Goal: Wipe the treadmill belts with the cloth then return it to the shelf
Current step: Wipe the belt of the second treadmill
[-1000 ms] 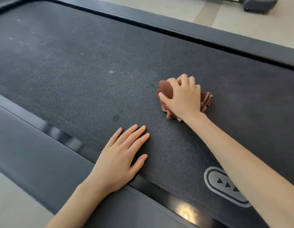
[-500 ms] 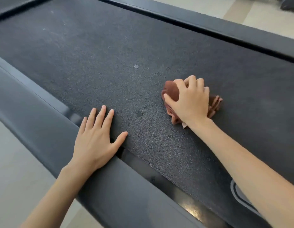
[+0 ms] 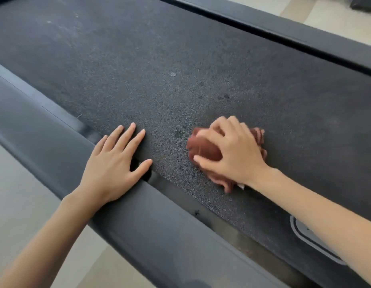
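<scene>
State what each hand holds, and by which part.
Right hand grips the bunched cloth from above, across its middle. Left hand holds nothing, lying flat.

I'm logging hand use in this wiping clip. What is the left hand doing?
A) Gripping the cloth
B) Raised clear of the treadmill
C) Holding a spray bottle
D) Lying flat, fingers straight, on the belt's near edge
D: the left hand lies flat with straight fingers across the edge of the belt and the side rail, while the right hand grips the cloth.
</scene>
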### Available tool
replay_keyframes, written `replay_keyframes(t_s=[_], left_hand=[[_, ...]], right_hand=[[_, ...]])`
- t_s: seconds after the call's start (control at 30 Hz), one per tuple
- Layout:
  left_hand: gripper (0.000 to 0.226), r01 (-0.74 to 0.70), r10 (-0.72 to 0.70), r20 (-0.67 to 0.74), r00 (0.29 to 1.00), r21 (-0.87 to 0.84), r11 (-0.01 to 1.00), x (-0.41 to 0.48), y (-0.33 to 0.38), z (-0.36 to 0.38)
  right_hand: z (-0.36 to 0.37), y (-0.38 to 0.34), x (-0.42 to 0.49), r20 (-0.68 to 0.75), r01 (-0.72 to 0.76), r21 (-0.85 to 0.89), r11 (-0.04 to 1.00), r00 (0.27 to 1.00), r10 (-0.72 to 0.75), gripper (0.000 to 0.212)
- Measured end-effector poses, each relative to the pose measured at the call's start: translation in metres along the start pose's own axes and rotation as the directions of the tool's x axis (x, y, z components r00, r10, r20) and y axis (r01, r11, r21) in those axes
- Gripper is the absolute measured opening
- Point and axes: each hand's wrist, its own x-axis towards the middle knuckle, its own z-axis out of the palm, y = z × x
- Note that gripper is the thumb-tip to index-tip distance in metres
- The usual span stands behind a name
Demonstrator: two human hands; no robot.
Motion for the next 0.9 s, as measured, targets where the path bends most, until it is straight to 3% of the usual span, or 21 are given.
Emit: replay_keyframes(t_s=[0.07, 0.13, 0.37, 0.67, 0.8, 0.9], left_hand=[[0.083, -0.005, 0.005, 0.002, 1.000, 0.013, 1.000, 0.000, 0.001, 0.001], [0.085, 0.002, -0.002, -0.002, 1.000, 0.031, 1.000, 0.001, 0.002, 0.003], [0.089, 0.004, -0.004, -0.008, 1.000, 0.032, 0.999, 0.002, 0.004, 0.002], [0.090, -0.040, 0.039, 0.013, 0.999, 0.033, 0.999, -0.005, 0.005, 0.002], [0.089, -0.016, 0.016, -0.005, 1.000, 0.033, 0.999, -0.004, 0.006, 0.003], [0.088, -0.015, 0.015, -0.006, 1.000, 0.027, 1.000, -0.004, 0.006, 0.003]], right_hand=[[-0.011, -0.008, -0.039, 0.030, 0.219, 0.142, 0.965, 0.974, -0.226, 0.046], [-0.019, -0.010, -0.066, 0.057, 0.306, 0.215, 0.927, 0.944, -0.325, 0.046], [-0.010, -0.042, -0.039, 0.075, 0.286, 0.182, 0.941, 0.950, -0.303, 0.038], [-0.045, 0.000, -0.113, 0.162, 0.311, 0.256, 0.915, 0.920, -0.358, 0.031], [-0.029, -0.002, -0.083, 0.118, 0.349, 0.263, 0.900, 0.914, -0.389, 0.031], [-0.008, 0.000, -0.036, 0.070, 0.284, 0.237, 0.929, 0.949, -0.308, 0.034]])
